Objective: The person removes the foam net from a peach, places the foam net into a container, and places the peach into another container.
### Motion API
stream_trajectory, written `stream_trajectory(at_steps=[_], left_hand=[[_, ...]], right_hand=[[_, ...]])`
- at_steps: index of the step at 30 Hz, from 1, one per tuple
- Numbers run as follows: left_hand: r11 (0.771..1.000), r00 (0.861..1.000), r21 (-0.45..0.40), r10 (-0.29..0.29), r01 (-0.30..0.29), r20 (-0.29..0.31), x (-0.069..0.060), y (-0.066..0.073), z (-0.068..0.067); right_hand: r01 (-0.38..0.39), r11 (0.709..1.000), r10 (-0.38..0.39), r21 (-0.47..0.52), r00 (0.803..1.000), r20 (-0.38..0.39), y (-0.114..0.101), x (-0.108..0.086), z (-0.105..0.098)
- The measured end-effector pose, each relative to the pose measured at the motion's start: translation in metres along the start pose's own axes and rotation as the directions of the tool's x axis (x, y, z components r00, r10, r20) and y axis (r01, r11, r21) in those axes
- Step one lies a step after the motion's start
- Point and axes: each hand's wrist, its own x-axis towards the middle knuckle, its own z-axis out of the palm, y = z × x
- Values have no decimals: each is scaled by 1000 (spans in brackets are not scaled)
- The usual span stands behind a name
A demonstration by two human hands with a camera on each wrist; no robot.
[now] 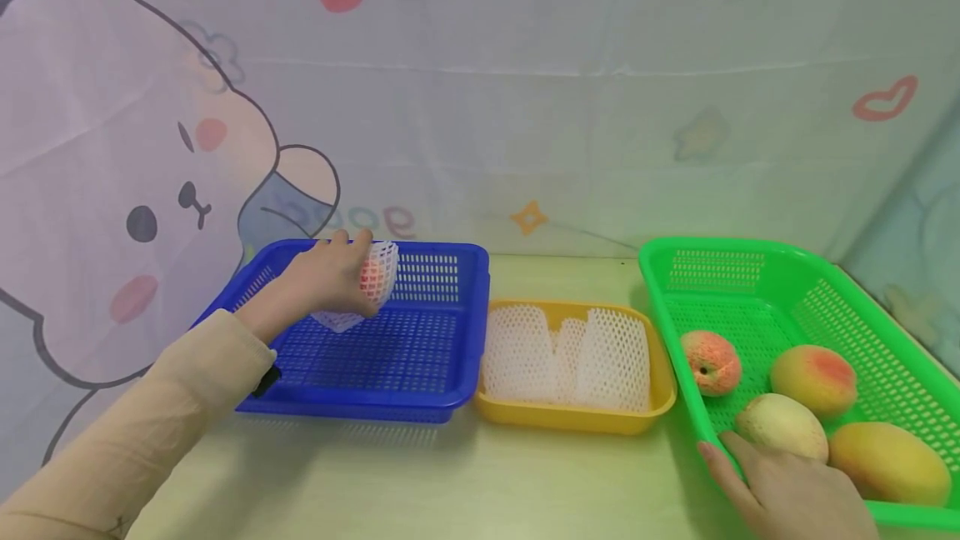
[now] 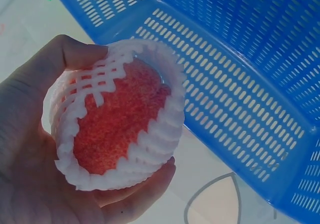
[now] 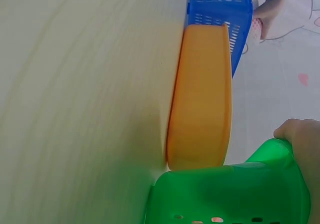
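My left hand (image 1: 330,273) holds a red peach (image 2: 125,114) wrapped in a white foam net (image 2: 165,134), above the blue basket (image 1: 375,398). In the left wrist view the thumb and fingers curl round the net, and red skin shows through its opening. My right hand (image 1: 795,490) grips the near left corner of the green basket (image 1: 678,357), its thumb outside the rim. Inside that basket lie a pinkish peach (image 1: 711,363), a yellow-red fruit (image 1: 813,377), a pale peach (image 1: 783,423) and a yellow mango (image 1: 890,465).
Between the two baskets stands a yellow tray (image 1: 570,417) with several white foam nets (image 1: 521,357) in it. All three containers sit on a pale wooden table (image 1: 420,482). A printed curtain (image 1: 480,107) hangs behind them.
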Motion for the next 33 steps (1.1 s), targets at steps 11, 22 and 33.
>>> stream_trajectory(at_steps=[11,22,33], left_hand=[[999,998,2,44,-44,-35,-12,8,-3],[998,997,7,65,-64,-30,-18,17,-6],[997,997,2,80,-80,-20,-25,29,-5]], right_hand=[[4,1000,-4,1,1000,-3,0,-1,0],[11,1000,-11,-2,1000,5,-1,-1,0],[17,1000,-17,-3,1000,16,-1,-1,1]])
